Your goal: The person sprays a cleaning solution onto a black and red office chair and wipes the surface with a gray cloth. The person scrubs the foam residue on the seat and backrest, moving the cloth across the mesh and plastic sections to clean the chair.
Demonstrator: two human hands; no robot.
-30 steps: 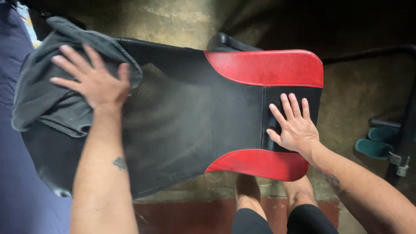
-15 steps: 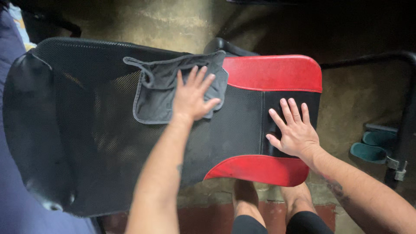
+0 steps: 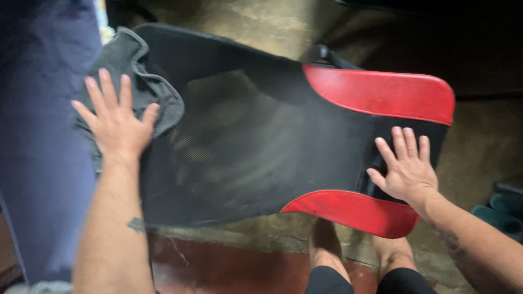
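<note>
A black mesh chair back (image 3: 256, 147) with red side panels (image 3: 381, 92) lies flat across the middle of the view. My left hand (image 3: 115, 121) presses flat, fingers spread, on a dark grey cloth (image 3: 146, 90) at the chair back's left end. My right hand (image 3: 406, 169) rests flat with fingers apart on the black strip between the two red panels, steadying the right end. Neither hand grips anything.
A dark blue surface (image 3: 38, 136) fills the left edge. Bare feet (image 3: 327, 245) stand on the stained concrete floor (image 3: 245, 228) below the chair back. Green sandals (image 3: 498, 212) lie at the right edge. A black chair arm (image 3: 327, 54) pokes out behind.
My left hand has swept the cloth from the middle of the mesh back to its left end. My right hand has stayed in place.
</note>
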